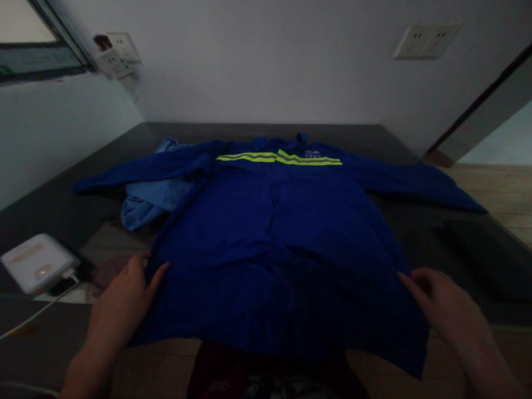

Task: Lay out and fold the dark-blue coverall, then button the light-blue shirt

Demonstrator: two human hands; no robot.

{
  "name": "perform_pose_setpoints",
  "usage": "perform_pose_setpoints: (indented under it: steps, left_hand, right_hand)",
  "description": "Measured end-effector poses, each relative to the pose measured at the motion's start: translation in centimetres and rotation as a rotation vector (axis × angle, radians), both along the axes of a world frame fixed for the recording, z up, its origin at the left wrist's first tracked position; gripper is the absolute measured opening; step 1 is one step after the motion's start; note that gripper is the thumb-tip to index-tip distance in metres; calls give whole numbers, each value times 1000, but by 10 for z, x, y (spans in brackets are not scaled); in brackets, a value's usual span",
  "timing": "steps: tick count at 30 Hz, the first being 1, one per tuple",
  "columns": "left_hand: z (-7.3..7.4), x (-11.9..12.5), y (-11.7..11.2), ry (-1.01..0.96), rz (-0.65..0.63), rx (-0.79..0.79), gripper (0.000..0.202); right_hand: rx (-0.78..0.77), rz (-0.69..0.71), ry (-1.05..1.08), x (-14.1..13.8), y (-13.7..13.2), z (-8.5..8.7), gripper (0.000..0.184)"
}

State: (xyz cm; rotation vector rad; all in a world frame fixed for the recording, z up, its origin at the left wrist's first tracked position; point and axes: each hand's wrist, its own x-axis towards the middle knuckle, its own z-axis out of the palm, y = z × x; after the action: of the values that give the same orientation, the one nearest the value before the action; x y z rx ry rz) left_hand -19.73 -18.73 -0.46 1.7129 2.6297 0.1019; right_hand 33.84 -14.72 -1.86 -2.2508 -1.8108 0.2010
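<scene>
Gripping the jacket (273, 234) with left hand (125, 296) and right hand (441, 304), fingers closed on its edges, to stretch it flat between them.

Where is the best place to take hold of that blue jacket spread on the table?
Probably the two bottom hem corners, coming from the near side: the blue jacket lies flat with its hem nearest, where the left hand and right hand rest.
</scene>
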Motion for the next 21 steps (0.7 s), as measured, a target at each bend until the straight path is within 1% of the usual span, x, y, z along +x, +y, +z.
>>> perform_pose_setpoints:
  steps: [2,6,8,11,15,18,19,21]
  left_hand:
    - [0,3,3,-31,-16,8,57]
    - [4,4,17,-94,-118,83,46]
    - [10,2,30,-101,-186,132,43]
    - [22,-1,59,-77,-295,203,39]
    - [47,-4,108,-16,-446,242,35]
    - [62,-6,136,15,-471,276,36]
    - [65,-7,141,9,-469,291,36]
    - [64,-8,145,-21,-472,304,36]
  right_hand:
    - [36,8,42,-9,3,2,40]
    - [116,-122,44,-19,15,17,34]
    - [122,-146,12,-18,27,24,34]
    - [59,-139,-63,-11,58,30,39]
    - [10,-51,-132,1,111,36,43]
    - [63,-50,-145,7,144,41,44]
    - [89,-48,-132,8,152,42,44]
    - [127,-33,-83,12,161,41,42]
